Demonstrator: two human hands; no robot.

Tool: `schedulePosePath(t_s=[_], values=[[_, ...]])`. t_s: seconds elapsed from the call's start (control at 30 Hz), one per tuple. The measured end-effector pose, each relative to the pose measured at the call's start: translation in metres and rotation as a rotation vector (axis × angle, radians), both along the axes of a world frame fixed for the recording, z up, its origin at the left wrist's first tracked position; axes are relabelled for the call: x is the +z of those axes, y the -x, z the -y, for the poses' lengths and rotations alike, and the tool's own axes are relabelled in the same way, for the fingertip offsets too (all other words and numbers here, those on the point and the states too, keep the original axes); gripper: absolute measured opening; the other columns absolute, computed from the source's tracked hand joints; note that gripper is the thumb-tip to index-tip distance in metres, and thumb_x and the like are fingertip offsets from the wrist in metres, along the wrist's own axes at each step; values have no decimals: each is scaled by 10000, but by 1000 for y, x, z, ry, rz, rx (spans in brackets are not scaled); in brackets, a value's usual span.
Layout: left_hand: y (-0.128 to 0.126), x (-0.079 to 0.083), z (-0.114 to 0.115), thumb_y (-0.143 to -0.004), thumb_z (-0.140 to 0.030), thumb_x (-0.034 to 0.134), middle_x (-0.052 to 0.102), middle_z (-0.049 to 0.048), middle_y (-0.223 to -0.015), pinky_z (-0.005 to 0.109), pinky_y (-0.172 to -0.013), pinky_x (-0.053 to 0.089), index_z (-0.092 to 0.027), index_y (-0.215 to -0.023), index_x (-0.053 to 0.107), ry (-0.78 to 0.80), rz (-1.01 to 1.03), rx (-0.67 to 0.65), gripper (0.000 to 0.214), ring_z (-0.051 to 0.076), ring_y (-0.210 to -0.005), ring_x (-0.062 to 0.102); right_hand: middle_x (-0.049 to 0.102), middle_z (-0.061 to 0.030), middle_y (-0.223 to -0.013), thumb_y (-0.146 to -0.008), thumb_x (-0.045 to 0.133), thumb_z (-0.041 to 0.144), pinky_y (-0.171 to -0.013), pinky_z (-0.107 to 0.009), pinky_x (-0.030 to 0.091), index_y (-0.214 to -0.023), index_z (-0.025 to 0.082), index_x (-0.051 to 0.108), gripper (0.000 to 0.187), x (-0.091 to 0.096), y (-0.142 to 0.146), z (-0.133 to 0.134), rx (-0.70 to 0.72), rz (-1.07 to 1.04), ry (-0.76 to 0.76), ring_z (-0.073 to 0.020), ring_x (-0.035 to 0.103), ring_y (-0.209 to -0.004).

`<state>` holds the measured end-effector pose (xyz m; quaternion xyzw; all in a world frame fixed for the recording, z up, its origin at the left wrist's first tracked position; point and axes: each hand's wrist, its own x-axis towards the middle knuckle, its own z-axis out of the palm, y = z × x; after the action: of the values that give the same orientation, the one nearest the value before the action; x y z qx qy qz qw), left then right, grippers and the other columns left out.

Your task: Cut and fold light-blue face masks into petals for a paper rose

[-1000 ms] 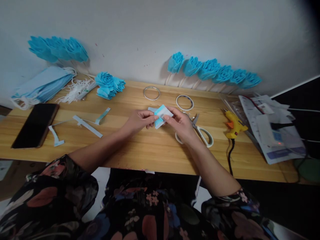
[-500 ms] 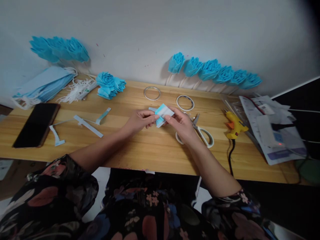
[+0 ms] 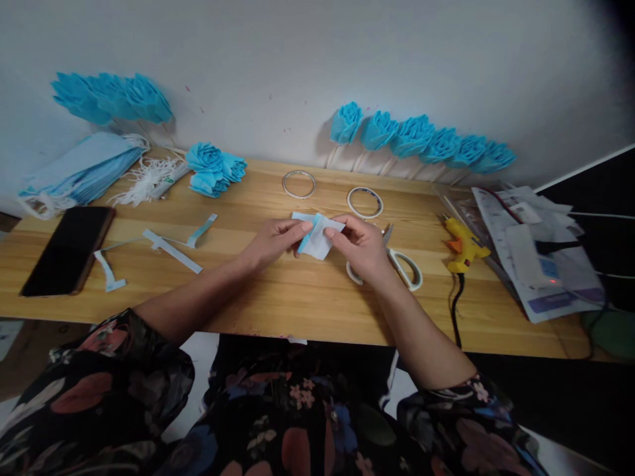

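Observation:
Between my two hands is a small piece of blue and white mask fabric [image 3: 319,241], held above the table with a narrow blue fold along its left part. My left hand [image 3: 278,241] pinches the blue fold between thumb and fingers. On the opposite side, my right hand [image 3: 361,244] grips the white part, its thumb on top. Some fingers of both hands are hidden behind the fabric. Scissors with white handles [image 3: 407,270] lie on the table just beside and partly under my right hand.
Two tape rolls [image 3: 299,184] lie behind my hands. Blue fabric flowers on sticks [image 3: 415,137] lean against the wall. At left are a phone [image 3: 67,251], stacked masks [image 3: 86,165], cut strips [image 3: 171,250] and more flowers [image 3: 211,168]. A yellow glue gun [image 3: 465,246] lies at right.
The fabric has changed in my fingers: its broad blue face has become a narrow blue fold, with more white showing. Both hands stay in nearly the same place. The view has shifted slightly.

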<state>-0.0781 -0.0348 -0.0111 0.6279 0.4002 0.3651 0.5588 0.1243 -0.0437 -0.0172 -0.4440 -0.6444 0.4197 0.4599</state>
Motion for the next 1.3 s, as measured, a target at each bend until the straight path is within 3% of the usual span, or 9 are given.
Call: schedulePosePath(t_s=[0.13,0.23,0.3,0.43,0.53,0.6,0.77,1.03,1.3], values=[[1,1,0,-840,-415,696,558,-16,-571,236,-583,405,-166,-598,599,8,-51,-66,361,102,-574,523,721,-2,-848,-889,681,357,-712,-317,519,-946,241,739,141,0,0,1,5,83,-91,-153,628,-748],[1,-3,-1,-824,-374,729,590,-8,-556,235,-571,406,-160,-603,632,94,-22,-39,323,100,-555,528,728,-22,-972,-920,648,410,-767,-340,554,-1173,266,702,296,0,-1,0,-1,80,-137,-173,663,-837],[0,-6,-2,-822,-384,746,625,5,-582,239,-565,417,-154,-632,665,184,109,24,309,101,-553,538,714,-52,-1142,-950,600,458,-845,-379,573,-1346,298,610,428,1,-4,0,-23,90,-213,-211,677,-1009],[-3,-9,-4,-804,-387,793,720,52,-751,261,-619,487,-135,-788,731,346,452,72,259,134,-666,643,557,-75,-1479,-946,593,471,-1079,-557,484,-1490,364,462,569,7,-10,0,-30,286,-531,-311,515,-1371],[-4,-8,-5,-823,-371,795,760,78,-850,302,-750,536,-134,-899,752,396,555,71,253,173,-800,701,505,-55,-1533,-912,644,395,-1168,-658,355,-1496,400,440,618,11,-10,1,21,486,-756,-353,430,-1448],[-5,-7,-4,-831,-348,794,771,79,-898,331,-847,542,-139,-932,756,417,589,75,235,190,-882,714,485,-37,-1554,-905,650,311,-1167,-669,347,-1471,420,466,604,11,-7,2,50,581,-822,-356,391,-1479],[-6,-6,-1,-829,-306,806,777,66,-913,334,-925,531,-133,-940,753,461,656,45,212,168,-911,708,529,-5,-1524,-905,639,165,-1152,-686,351,-1354,439,587,529,8,-1,1,28,675,-781,-349,372,-1493],[-10,-9,5,-806,-356,816,787,68,-984,362,-979,513,-164,-916,776,468,565,7,224,195,-1025,708,592,22,-1416,-893,699,203,-1169,-669,339,-1113,423,705,311,9,0,1,34,547,-659,-347,422,-1442],[-9,-10,2,-770,-375,846,769,59,-905,328,-909,511,-149,-884,779,430,581,24,262,161,-896,695,639,-1,-1329,-898,704,242,-1125,-590,411,-914,346,730,108,6,-2,-3,5,500,-741,-316,521,-1326]])
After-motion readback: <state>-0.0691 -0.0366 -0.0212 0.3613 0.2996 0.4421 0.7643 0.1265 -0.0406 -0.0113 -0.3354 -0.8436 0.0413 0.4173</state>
